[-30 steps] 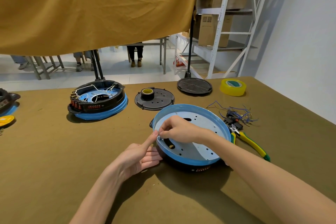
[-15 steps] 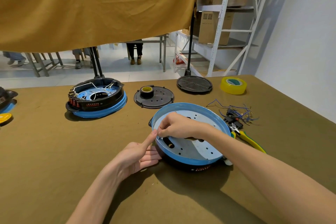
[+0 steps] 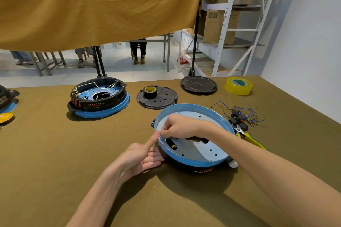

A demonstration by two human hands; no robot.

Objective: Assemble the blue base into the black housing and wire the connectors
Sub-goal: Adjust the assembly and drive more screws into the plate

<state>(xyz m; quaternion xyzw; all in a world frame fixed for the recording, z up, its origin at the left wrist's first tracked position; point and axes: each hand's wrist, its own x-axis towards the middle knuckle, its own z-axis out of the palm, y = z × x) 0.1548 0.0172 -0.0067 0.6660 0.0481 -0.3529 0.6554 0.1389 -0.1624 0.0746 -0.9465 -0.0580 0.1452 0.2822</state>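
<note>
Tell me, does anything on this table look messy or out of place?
Mostly tidy. The one untidy spot is the tangle of loose blue wires and small black connectors, strewn right of the round blue base that both hands are working on. The yellow-handled pliers lie partly under the right forearm.

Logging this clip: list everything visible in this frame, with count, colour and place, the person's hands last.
Round blue base on black housing: one, centre of table.
Wired black-and-blue unit: one, far left of centre.
Perforated black disc: one, behind the base.
Black tape roll: one, yellow core, on that disc.
Ribbed black round cover: one, far edge.
Yellow tape roll: one, far right.
Blue wires with black connectors: a loose pile, right.
Yellow-handled pliers: one, right of base.
Olive table cloth: one, covering table.
Left hand: thumb at base rim.
Right hand: fingers curled at rim; what they pinch is unclear.
</note>
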